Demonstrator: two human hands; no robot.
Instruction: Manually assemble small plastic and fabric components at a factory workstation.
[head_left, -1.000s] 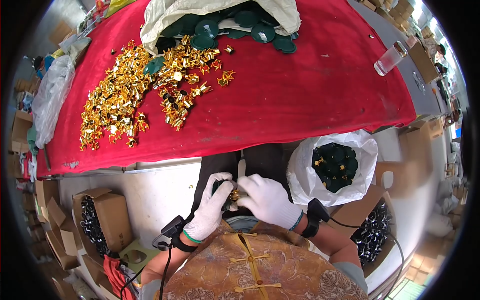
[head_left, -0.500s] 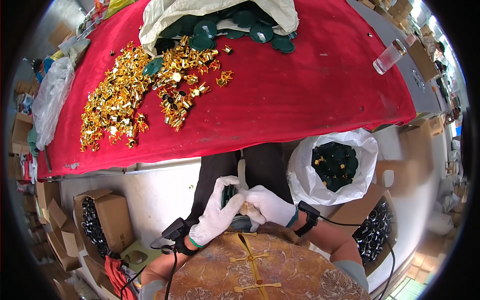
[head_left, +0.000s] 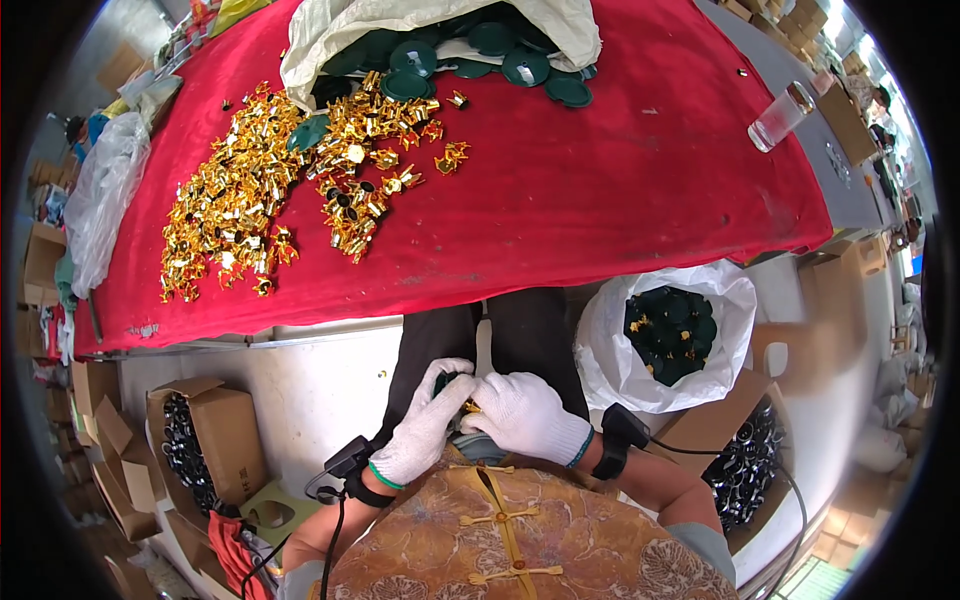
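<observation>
Over my lap, my left hand [head_left: 424, 428], in a white knit glove, is wrapped round a dark green disc [head_left: 446, 380], mostly hidden by the fingers; whether more discs are stacked there cannot be told. My right hand [head_left: 528, 413], gloved alike, presses against it with closed fingertips. Between the hands a small gold pronged piece [head_left: 470, 407] peeks out at the right fingertips. Ahead, a heap of the same gold pieces [head_left: 235, 185] lies on the red tablecloth [head_left: 600, 190]. Behind it, green discs [head_left: 526, 67] spill from a white woven sack [head_left: 325, 40].
Right of my knees stands an open white sack [head_left: 600, 365] holding green discs, some with gold pieces. Cardboard boxes of shiny black parts stand at the left [head_left: 225, 440] and right [head_left: 745, 465]. A clear glass [head_left: 780, 117] stands at the table's right. Cables hang from my wrist straps.
My right hand has turned over, its back now upward, and its fingers have moved in against my left hand. The left fingers have closed further over the green disc.
</observation>
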